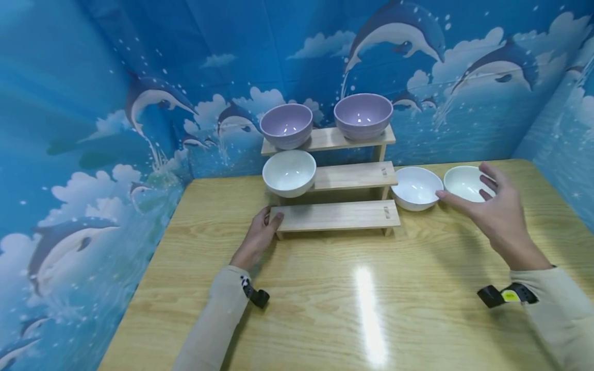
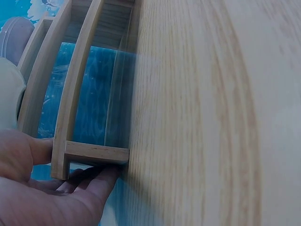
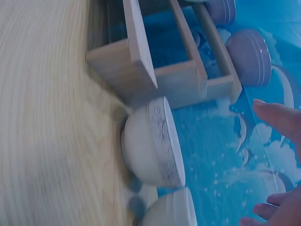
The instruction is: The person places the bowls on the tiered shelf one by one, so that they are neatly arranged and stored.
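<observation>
A three-tier wooden stand (image 1: 334,215) rises on the table. My left hand (image 1: 256,238) grips the left end of its lowest step, the thumb on top; in the left wrist view, fingers (image 2: 101,186) lie against the leg. Two purple bowls (image 1: 363,116) sit on the top tier, and a white bowl (image 1: 289,173) stands at the left of the middle tier. Right of the stand, a white bowl (image 1: 416,189) and another white bowl (image 1: 464,183) rest side by side on the table. My right hand (image 1: 496,214) hovers by these, thumb and fingers spread, holding nothing.
The pale wood-grain table (image 1: 315,299) spreads in front of the stand. Behind and at both sides hangs a blue curtain (image 1: 287,46) printed with dolphins. Each wrist carries a strapped-on camera (image 1: 492,296).
</observation>
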{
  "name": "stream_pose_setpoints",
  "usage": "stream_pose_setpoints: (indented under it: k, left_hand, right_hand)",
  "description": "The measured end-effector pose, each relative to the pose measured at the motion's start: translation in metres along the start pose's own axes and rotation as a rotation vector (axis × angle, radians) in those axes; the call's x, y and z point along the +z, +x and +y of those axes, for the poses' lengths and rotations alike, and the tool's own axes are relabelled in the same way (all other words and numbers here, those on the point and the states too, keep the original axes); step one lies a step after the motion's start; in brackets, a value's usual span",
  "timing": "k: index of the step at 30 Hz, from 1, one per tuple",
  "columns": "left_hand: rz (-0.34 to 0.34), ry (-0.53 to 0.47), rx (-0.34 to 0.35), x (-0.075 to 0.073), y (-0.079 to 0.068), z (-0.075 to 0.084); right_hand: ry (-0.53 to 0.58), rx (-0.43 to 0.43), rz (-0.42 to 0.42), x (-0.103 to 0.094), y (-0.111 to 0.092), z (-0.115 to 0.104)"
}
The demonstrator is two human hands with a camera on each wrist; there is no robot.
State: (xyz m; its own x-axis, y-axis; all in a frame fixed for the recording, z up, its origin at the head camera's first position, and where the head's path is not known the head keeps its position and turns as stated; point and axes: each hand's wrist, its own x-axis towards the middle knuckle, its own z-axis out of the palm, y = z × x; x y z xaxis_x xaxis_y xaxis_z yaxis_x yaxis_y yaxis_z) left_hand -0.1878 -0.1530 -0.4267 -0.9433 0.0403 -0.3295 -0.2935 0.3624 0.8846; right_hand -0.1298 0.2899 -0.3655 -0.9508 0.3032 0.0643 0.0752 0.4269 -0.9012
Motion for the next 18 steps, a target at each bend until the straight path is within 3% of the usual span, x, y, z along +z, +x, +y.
stream_pose_setpoints:
  k: [18]
  left_hand:
    - [0.018,0.033,-0.037,0.0,-0.001,0.002]
  right_hand:
    - [-0.154,0.066,0.048,-0.021,0.016,0.037]
